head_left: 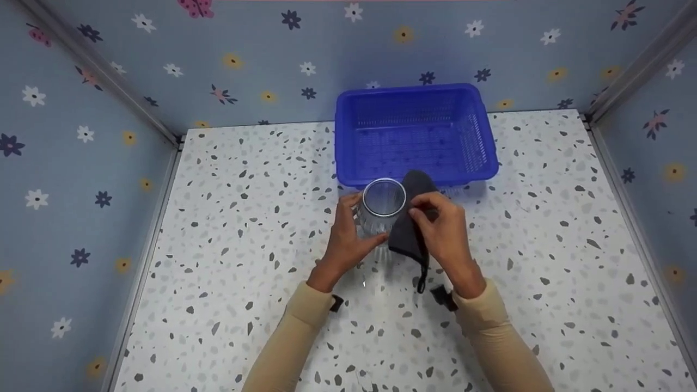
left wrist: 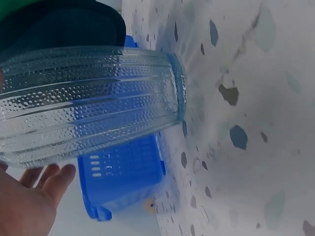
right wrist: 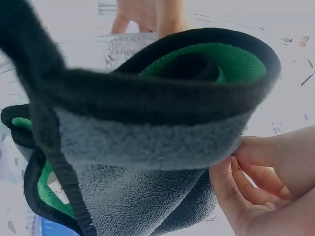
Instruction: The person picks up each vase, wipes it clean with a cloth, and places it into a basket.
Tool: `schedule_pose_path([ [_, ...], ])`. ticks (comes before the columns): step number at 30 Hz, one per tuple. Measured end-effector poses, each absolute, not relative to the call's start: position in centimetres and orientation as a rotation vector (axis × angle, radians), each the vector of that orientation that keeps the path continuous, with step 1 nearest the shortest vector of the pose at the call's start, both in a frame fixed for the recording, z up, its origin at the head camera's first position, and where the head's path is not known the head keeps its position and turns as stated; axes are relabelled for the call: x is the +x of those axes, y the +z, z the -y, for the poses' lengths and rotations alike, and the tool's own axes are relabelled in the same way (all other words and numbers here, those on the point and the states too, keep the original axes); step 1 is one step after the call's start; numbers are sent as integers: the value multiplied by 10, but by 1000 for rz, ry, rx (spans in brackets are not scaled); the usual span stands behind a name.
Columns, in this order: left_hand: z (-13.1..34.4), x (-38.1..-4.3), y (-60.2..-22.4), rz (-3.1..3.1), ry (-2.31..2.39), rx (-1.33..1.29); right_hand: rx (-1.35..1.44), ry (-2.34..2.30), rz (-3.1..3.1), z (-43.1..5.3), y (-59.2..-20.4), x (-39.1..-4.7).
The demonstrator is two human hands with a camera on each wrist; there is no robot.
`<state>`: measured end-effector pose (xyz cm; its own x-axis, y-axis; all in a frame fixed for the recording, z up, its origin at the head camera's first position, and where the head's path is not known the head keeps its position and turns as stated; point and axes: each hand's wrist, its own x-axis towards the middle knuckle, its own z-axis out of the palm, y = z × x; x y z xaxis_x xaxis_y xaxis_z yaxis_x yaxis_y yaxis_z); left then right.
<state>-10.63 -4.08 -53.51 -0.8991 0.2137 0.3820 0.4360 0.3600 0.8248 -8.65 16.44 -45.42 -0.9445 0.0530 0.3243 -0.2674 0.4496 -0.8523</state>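
A clear glass (head_left: 384,198) with ribbed, dotted sides stands upright, its round rim facing up. My left hand (head_left: 348,239) grips it from the left, thumb at the near side and fingers at the far side. In the left wrist view the glass (left wrist: 93,103) has its base at or just above the tabletop; I cannot tell which. My right hand (head_left: 444,226) pinches a folded grey cloth (head_left: 408,231) beside the glass. Black edging, a hanging loop and a green inner side show on the cloth (right wrist: 142,142) in the right wrist view.
A blue plastic basket (head_left: 416,147) with slotted walls stands just beyond the glass, against the back wall. Speckled white tabletop (head_left: 261,218) spreads around my hands. Blue flowered panels (head_left: 305,54) enclose the back and both sides.
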Motion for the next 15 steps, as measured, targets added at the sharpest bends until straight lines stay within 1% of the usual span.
schedule_pose_path([
  [4,44,-108,-532,2478,-1548,-614,202,1481,2384,-165,-459,-88],
  [10,61,-120,-524,2477,-1825,-737,203,1544,2378,-167,-460,-87],
  [15,61,-122,-519,2467,-1927,-679,160,1580,2419,-164,-453,-83],
])
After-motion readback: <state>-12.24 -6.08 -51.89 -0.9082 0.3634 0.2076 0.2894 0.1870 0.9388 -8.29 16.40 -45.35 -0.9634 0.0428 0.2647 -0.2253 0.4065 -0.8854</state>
